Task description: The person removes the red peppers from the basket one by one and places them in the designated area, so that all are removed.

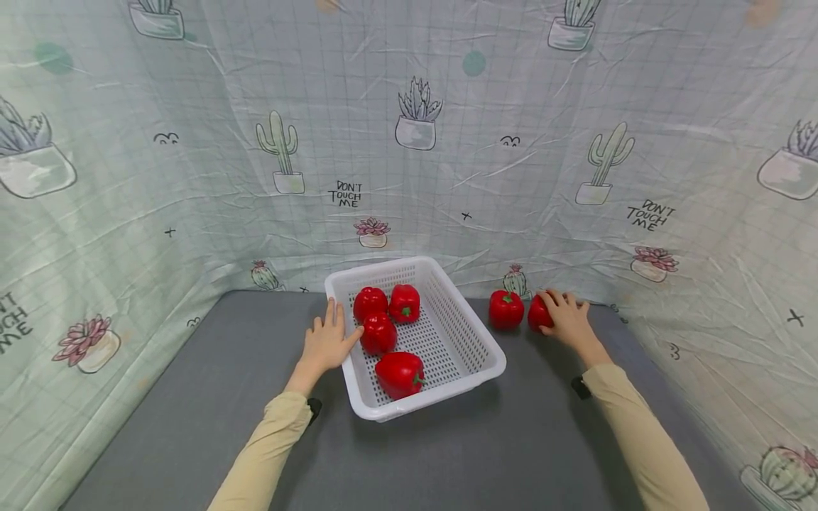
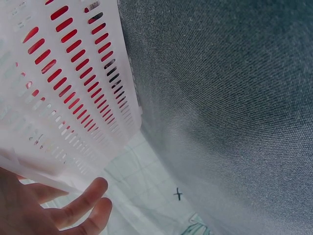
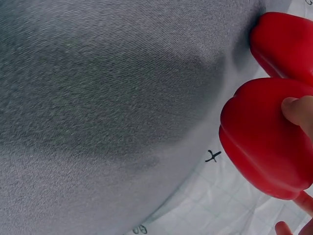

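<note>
A white plastic basket [image 1: 456, 312] with slotted walls holds several red bell peppers, one lying on its side near the front [image 1: 399, 375]. My left hand [image 1: 324, 345] rests on the basket's left rim, fingers spread and thumb reaching over the inside edge. In the left wrist view, the fingers [image 2: 85, 203] show beside the rim. Right of the basket, my right hand [image 1: 569, 323] grips a red bell pepper [image 3: 266, 139], its thumb pressed on the side and a fingertip at the far side. Another red bell pepper [image 1: 506, 310] sits just left of it.
A dark grey cloth-covered table [image 1: 434, 454] lies under everything. Behind and at both sides hangs a pale sheet [image 1: 409, 177] printed with cacti, its lower edge close behind the basket and the loose peppers.
</note>
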Demonstrator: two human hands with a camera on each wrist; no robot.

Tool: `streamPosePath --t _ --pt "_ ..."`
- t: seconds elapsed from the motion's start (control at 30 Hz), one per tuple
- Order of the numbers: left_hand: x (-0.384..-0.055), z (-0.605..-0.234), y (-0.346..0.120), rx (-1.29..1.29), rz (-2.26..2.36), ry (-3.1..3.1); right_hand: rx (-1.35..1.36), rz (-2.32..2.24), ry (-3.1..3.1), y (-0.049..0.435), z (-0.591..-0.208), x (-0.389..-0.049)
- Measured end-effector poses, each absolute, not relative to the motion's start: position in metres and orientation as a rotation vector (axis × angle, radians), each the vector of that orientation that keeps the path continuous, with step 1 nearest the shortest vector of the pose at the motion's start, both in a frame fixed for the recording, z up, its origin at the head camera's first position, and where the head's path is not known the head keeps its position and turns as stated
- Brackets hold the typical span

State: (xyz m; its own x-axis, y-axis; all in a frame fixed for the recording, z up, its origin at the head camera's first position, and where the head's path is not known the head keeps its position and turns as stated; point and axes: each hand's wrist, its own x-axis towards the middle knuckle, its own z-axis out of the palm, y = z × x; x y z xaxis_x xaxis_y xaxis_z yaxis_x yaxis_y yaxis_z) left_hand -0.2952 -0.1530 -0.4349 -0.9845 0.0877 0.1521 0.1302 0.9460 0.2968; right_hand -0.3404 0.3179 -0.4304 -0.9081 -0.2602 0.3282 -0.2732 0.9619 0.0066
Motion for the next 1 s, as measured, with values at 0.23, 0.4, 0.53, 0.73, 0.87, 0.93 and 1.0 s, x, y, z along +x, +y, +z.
streamPosePath --t 0.23,0.4,0.53,0.73,0.87,0.93,1.0 --pt "-0.297 -0.436 -0.152 -0.166 -0.464 -2.967 0.362 0.113 -2.827 0.318 -0.433 -0.35" --pt "-0.297 -0.436 -0.151 -0.162 -0.463 -2.967 0.327 0.165 -2.879 0.319 -0.438 -0.354" --pt "-0.297 -0.437 -0.151 -0.163 -0.465 -2.966 0.304 0.195 -2.921 0.32 -0.443 -0.356" --pt "-0.296 -0.437 -0.153 -0.162 -0.459 -2.966 0.284 0.226 -2.942 0.319 -0.445 -0.354" --pt "-0.296 -0.436 -0.153 -0.163 -0.46 -2.959 0.278 0.236 -2.906 0.318 -0.447 -0.352" --pt "-0.296 -0.436 -0.153 -0.164 -0.459 -2.955 0.278 0.241 -2.881 0.318 -0.448 -0.35" --pt "-0.296 -0.437 -0.152 -0.169 -0.453 -2.952 0.279 0.248 -2.859 0.319 -0.45 -0.35"
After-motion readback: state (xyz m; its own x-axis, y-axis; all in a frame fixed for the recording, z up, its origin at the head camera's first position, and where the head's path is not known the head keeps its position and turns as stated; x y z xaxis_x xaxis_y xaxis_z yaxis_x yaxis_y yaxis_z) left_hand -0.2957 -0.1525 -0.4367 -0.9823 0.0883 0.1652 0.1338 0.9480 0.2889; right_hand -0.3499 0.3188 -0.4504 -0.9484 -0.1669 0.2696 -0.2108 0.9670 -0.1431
